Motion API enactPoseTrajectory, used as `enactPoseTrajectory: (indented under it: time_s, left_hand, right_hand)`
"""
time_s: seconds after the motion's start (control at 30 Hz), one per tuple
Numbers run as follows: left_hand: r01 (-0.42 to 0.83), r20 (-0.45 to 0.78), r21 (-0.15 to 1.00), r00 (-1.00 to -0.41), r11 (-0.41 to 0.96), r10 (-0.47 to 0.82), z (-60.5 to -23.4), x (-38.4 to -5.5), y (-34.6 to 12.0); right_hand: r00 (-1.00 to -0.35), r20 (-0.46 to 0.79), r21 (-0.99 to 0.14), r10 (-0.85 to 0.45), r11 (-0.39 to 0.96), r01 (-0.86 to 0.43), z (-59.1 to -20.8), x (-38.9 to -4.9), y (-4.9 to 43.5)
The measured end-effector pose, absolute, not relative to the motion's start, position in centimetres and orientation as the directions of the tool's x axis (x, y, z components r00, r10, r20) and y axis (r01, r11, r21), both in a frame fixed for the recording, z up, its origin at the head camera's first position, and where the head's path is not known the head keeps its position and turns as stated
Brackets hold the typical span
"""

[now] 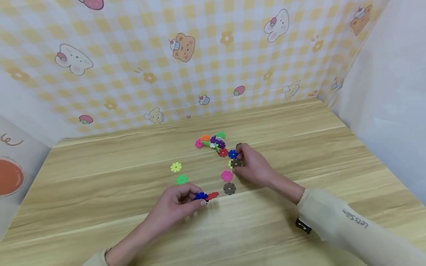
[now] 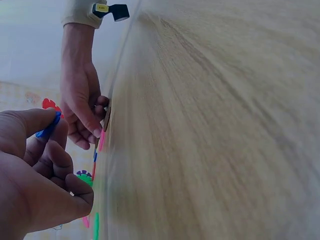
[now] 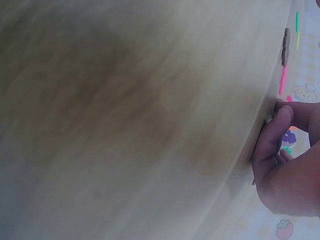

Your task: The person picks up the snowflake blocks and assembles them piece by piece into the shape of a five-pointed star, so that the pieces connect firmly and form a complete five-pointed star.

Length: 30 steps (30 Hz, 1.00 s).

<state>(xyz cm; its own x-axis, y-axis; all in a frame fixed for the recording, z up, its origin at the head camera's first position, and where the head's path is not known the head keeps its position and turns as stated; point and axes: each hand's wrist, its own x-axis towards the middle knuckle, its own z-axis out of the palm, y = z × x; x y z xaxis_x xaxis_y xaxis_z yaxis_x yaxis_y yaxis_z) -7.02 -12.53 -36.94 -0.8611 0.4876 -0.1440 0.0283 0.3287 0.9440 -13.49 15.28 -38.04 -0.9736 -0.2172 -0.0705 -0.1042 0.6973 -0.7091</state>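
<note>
Pinching blue disc [image 1: 200, 196] w/ red disc [image 1: 213, 195] touching it, L hand [image 1: 170, 207] is front-left of pink disc [image 1: 227, 176], their long axis approx. sideways; R hand [image 1: 255, 166] is nearer pink, just right, fingers bent, grip unclear.

- Front disc [image 1: 200, 196]: solid dark blue.
- Adjoining disc [image 1: 213, 195]: solid red.
- Left-side discs: upper disc [image 1: 176, 167], yellow-green; lower disc [image 1: 181, 180], bright green.
- Right-side discs: nearest disc [image 1: 229, 188], grey-brown; next disc [image 1: 227, 176], hot pink.
- Rear cluster [image 1: 220, 144]: purple, orange, pink, white, green, red and blue.
- Desk [image 1: 266, 231]: pale tan, streaked with darker wood grain.
- Backdrop [image 1: 199, 22]: yellow-and-white check, printed with tan bears [image 1: 184, 48], pink strawberries [image 1: 239, 90] and orange-yellow flowers [image 1: 227, 38].
- Sleeve [image 1: 336, 218]: cream, dark lettering.
- Right-hand wall [image 1: 392, 74]: plain white.
</note>
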Motion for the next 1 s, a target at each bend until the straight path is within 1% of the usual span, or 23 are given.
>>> enactPoseTrajectory:
  time_s: [0.13, 0.2, 0.37, 0.47, 0.57, 0.7, 1.0]
  left_hand:
    - [0.016, -0.151, 0.944, -0.867, 0.33, 0.475, -37.0, -7.1, -12.4]
    - [0.018, -0.145, 0.946, -0.87, 0.325, 0.471, -37.1, -7.1, -12.4]
    - [0.027, -0.119, 0.955, -0.88, 0.297, 0.461, -37.3, -7.3, -12.3]
    - [0.027, -0.113, 0.958, -0.88, 0.285, 0.462, -37.4, -7.5, -12.2]
    - [0.026, -0.117, 0.957, -0.878, 0.291, 0.464, -37.4, -7.7, -12.2]
    - [0.024, -0.123, 0.952, -0.882, 0.304, 0.455, -37.6, -7.9, -12.3]
    - [0.024, -0.132, 0.946, -0.882, 0.322, 0.453, -37.9, -7.9, -12.2]
  right_hand:
    - [-0.969, -0.079, -0.703, -0.232, 0.703, -0.111, -38.1, -13.2, 16.0]
    - [-0.967, -0.085, -0.725, -0.24, 0.681, -0.105, -38.1, -12.7, 16.6]
    - [-0.954, -0.131, -0.838, -0.272, 0.545, -0.04, -37.8, -10.4, 17.7]
    - [-0.948, -0.14, -0.878, -0.286, 0.478, -0.015, -37.6, -8.9, 18.0]
    - [-0.948, -0.109, -0.901, -0.3, 0.433, -0.033, -37.8, -7.8, 18.0]
    - [-0.944, -0.056, -0.917, -0.325, 0.39, -0.08, -38.2, -7.2, 17.9]
    - [-0.939, -0.053, -0.93, -0.34, 0.359, -0.077, -38.5, -7.0, 17.7]
